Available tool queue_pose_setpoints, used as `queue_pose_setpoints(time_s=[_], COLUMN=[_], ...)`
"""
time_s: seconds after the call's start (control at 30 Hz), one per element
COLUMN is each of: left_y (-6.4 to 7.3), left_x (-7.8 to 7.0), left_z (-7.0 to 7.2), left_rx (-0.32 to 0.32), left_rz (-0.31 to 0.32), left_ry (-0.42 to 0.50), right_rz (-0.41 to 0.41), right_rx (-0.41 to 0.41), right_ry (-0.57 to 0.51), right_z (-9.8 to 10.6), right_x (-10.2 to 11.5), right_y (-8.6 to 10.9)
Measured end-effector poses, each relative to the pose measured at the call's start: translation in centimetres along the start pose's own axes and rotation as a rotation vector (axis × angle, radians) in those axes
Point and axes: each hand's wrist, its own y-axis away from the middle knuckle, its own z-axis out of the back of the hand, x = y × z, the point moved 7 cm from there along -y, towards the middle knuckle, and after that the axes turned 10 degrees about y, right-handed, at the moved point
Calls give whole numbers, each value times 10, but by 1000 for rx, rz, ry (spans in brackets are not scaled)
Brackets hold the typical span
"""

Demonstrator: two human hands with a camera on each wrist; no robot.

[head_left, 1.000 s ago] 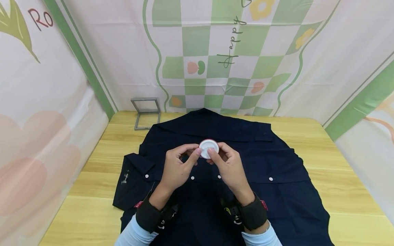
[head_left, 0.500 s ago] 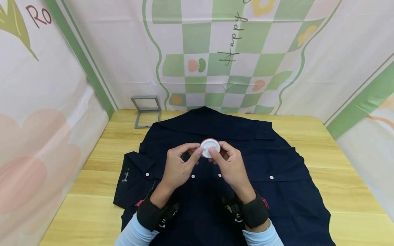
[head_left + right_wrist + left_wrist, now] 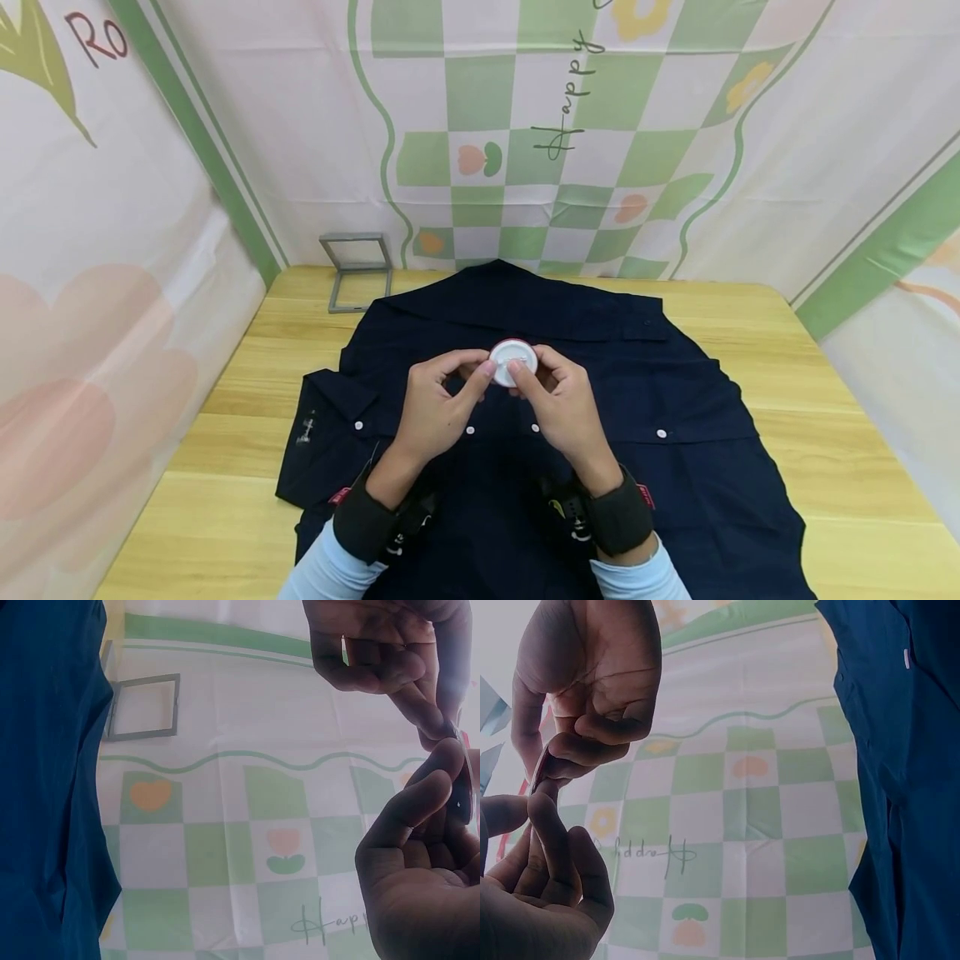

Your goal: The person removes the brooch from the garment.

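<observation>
A round button badge (image 3: 507,351) with a white back and red rim is raised over the dark navy shirt (image 3: 517,312), its back facing the head camera. My left hand (image 3: 441,407) pinches its left edge between thumb and forefinger. On the other side my right hand (image 3: 561,408) grips it, thumb lying across the pin area on the back. Seen edge-on in the right wrist view, the badge (image 3: 462,791) is thin and sits between both sets of fingertips. Its front face is hidden in the head view. The shirt lies spread beneath, with several white buttons.
A grey double frame (image 3: 362,272) stands at the table's back left, beside the shirt. Light wood tabletop (image 3: 225,467) shows around the shirt. Printed cloth walls (image 3: 300,125) enclose the back and sides. A folded sleeve (image 3: 326,433) lies at the left.
The head view has shifted very slightly. Both hands keep their hold on the badge, with hardly any movement of thumbs or fingers.
</observation>
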Motion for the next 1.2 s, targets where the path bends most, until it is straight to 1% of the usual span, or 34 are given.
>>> queue_pose_setpoints(time_s=[0.23,0.73,1.2], left_y=[0,0,1], left_x=[1,3,6], left_z=[-1,-3,-4], left_rx=[-1,-10,-5], left_rz=[-3,-12,-20], left_ry=[3,-24,-41], right_rz=[19,82,107], right_rx=[-9,-47,-88], right_ry=[27,79,123], right_z=[0,2,2], right_x=[1,1,1], right_y=[0,-3,-3])
